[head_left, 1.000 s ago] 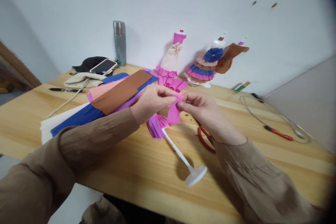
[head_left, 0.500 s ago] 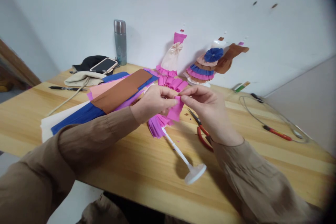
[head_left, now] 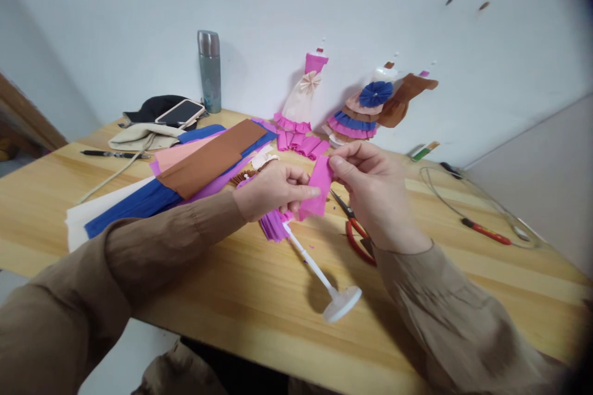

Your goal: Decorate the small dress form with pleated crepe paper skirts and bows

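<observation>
A short strip of pink crepe paper (head_left: 317,186) is stretched between my two hands. My left hand (head_left: 273,190) pinches its lower left edge, while my right hand (head_left: 370,188) grips its upper right corner between thumb and fingers. Below them a small white mannequin stand (head_left: 319,271) lies on its side on the table, its round base toward me. Purple pleated paper (head_left: 274,226) sits at its upper end, partly hidden by my left hand. Scissors with orange-red handles (head_left: 356,231) lie beside my right wrist.
Folded brown crepe paper (head_left: 208,157) tops a pile of coloured sheets at left. Behind stand a thermos (head_left: 210,73), a phone (head_left: 180,114) and small dressed mannequins (head_left: 296,102) along the wall. A red-handled tool with a wire (head_left: 486,231) lies right on the wooden table (head_left: 222,296).
My right hand has moved slightly up and my left slightly down, so the pink strip, bunched before between my fingertips, now shows spread out. The view has shifted a little.
</observation>
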Tool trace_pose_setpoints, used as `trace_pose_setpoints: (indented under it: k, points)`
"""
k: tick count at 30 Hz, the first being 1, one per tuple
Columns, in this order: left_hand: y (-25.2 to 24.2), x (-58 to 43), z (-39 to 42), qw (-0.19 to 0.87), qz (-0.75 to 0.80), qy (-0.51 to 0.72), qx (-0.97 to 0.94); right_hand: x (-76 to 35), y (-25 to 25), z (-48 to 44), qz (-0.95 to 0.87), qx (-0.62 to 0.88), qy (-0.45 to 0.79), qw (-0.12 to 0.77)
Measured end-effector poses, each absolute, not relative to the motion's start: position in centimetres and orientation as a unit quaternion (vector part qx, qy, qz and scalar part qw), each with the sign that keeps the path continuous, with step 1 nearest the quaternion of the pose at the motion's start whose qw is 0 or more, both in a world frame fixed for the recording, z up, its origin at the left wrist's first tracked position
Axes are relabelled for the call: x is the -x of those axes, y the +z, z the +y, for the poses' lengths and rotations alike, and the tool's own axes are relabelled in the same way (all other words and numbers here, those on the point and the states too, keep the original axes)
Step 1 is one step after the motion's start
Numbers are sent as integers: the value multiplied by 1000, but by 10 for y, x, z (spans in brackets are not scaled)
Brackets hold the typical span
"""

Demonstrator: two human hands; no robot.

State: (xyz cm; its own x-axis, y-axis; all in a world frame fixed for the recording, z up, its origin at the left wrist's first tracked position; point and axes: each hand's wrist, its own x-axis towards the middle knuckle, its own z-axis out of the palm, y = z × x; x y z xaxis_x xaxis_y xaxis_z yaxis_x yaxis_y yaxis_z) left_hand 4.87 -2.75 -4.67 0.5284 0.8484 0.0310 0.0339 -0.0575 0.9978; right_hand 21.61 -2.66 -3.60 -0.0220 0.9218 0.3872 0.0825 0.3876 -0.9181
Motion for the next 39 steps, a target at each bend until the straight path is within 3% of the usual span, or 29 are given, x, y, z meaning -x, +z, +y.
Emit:
trace_pose_setpoints:
  k: [16,39]
  points:
    - [-51,-49,-26,610,361,282,-647,-219,-35,-21,-592,399,354,604]
    - [-44,-47,-22,592,382,361,-611,-224,-29,-25,-613,367,323,621]
